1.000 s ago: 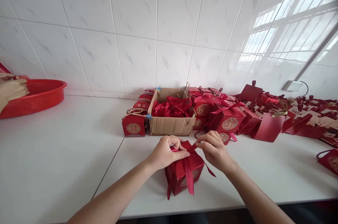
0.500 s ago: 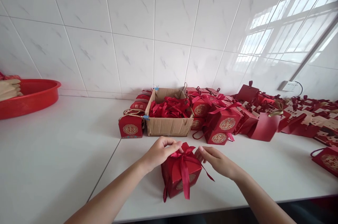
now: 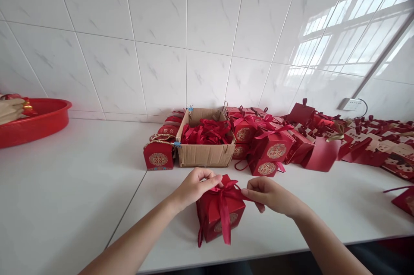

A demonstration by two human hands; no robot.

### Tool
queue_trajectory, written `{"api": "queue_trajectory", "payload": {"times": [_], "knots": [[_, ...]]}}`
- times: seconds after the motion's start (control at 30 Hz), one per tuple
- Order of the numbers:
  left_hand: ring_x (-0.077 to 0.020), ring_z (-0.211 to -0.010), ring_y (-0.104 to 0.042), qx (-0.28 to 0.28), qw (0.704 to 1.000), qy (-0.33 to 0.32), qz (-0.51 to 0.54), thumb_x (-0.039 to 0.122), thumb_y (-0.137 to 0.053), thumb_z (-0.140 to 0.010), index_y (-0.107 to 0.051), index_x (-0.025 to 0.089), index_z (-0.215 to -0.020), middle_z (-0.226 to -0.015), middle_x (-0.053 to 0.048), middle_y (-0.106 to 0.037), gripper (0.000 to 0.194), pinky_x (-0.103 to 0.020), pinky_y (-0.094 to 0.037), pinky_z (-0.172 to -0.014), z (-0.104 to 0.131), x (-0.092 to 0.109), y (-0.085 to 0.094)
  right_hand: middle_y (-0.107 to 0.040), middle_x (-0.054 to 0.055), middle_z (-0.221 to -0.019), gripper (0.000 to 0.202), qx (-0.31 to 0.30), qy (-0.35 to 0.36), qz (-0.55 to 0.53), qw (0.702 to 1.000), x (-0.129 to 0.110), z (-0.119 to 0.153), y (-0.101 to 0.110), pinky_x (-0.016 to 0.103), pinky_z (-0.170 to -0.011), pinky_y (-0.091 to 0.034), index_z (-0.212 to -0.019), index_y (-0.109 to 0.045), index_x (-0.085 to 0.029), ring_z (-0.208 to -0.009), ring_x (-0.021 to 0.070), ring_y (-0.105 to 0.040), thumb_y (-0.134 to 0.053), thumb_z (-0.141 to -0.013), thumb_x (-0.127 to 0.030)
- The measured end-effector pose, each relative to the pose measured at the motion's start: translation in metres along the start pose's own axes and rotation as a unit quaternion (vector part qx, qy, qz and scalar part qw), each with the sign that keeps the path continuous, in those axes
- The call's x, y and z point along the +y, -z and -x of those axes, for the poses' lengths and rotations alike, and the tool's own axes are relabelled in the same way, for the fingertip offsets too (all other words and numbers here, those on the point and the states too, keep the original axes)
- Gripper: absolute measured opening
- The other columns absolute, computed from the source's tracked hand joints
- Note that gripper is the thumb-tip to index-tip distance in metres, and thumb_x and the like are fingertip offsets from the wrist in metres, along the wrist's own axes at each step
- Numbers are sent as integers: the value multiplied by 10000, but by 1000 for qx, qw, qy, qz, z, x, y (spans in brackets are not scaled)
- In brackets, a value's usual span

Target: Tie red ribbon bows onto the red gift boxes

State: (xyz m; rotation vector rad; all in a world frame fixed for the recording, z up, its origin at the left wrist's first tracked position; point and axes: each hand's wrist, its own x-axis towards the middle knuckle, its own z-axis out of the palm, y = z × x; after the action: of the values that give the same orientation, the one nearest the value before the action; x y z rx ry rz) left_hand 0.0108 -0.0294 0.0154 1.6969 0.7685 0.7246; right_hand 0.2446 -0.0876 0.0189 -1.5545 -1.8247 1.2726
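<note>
At the lower centre of the frame, a red box (image 3: 211,208) sits on the white bench (image 3: 80,188), a bow of red ribbon (image 3: 224,219) across its top. The right hand (image 3: 273,195) is closed in a pinch on a ribbon end, drawn out to the right. The left hand (image 3: 196,186) has thumb and curled fingers at the bow's left side; whether they grip it, I can't tell. Mid-frame behind stands a cardboard carton (image 3: 207,155) holding more ribbons (image 3: 205,132).

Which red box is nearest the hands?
The bow-tied box between the left hand and right hand; the other boxes sit farther back or off to the right.
</note>
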Motion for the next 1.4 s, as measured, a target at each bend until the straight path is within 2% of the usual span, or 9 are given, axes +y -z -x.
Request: {"api": "queue_trajectory", "payload": {"times": [0.13,0.27,0.4,0.57,0.7,0.8,1.0,1.2,1.4], "knots": [[-267,-1072,-600,28,999,-10,-34,361,-699,-722,-476,184,-504,-814,-67,-731,359,-326,-414,-906,0,-1,-1,-633,32,-607,441,-32,-23,111,993,6,10,4,239,-472,-344,-633,-552,-173,-514,123,-511,-598,-783,-585],[-279,-1090,-599,40,996,-13,-79,349,-719,-705,-607,182,-601,-905,-77,-740,226,-343,-422,-907,1,-2,-1,-690,77,-985,357,79,72,175,979,7,11,8,326,-710,-511,-936,-673,-216,-888,234,-636,-627,-786,-536],[-268,-1094,-595,38,995,-18,-88,359,-727,-708,-652,178,-658,-911,-83,-734,202,-327,-432,-899,2,-1,-2,-642,73,-1159,278,108,180,100,973,2,-5,4,335,-845,-528,-1132,-598,-232,-1001,191,-628,-510,-911,-376],[-249,-1006,-620,40,995,-25,-88,378,-717,-723,-642,177,-673,-916,-70,-718,220,-326,-433,-884,3,-3,-4,-682,46,-925,126,152,319,153,923,3,-24,-12,280,-708,-535,-954,-641,-201,-809,154,-635,-574,-857,-156],[-255,-1001,-616,64,995,-28,-78,393,-738,-689,-477,186,-544,-711,-39,-677,363,-305,-443,-845,2,-5,-8,-672,40,-824,133,260,424,242,833,8,-35,-16,240,-631,-499,-887,-660,-186,-728,130,-607,-550,-878,-112],[-247,-940,-623,74,993,-22,-85,392,-749,-662,-377,193,-521,-618,-11,-620,444,-290,-451,-794,0,-7,-10,-668,30,-757,159,320,452,288,782,12,-40,-16,278,-631,-440,-856,-669,-194,-714,145,-564,-545,-880,-98],[-192,-754,-613,73,994,-25,-76,375,-761,-628,-354,192,-513,-516,28,-545,461,-263,-453,-692,-1,-11,-11,-672,0,-705,152,371,462,331,734,17,-45,-15,311,-678,-360,-801,-654,-206,-722,143,-541,-570,-872,-101],[-202,-793,-617,51,998,-4,-40,349,-777,-611,-373,192,-546,-598,6,-619,438,-269,-451,-689,1,-11,-10,-705,-18,-770,173,388,462,344,720,23,-45,-15,334,-718,-341,-853,-633,-225,-739,148,-543,-593,-842,-57],[-206,-935,-589,32,999,6,26,364,-713,-719,-515,172,-683,-881,-50,-680,279,-314,-418,-831,3,-4,0,-675,29,-866,187,349,445,312,763,18,-37,-6,335,-759,-409,-950,-601,-209,-832,174,-563,-537,-839,-72]]}}
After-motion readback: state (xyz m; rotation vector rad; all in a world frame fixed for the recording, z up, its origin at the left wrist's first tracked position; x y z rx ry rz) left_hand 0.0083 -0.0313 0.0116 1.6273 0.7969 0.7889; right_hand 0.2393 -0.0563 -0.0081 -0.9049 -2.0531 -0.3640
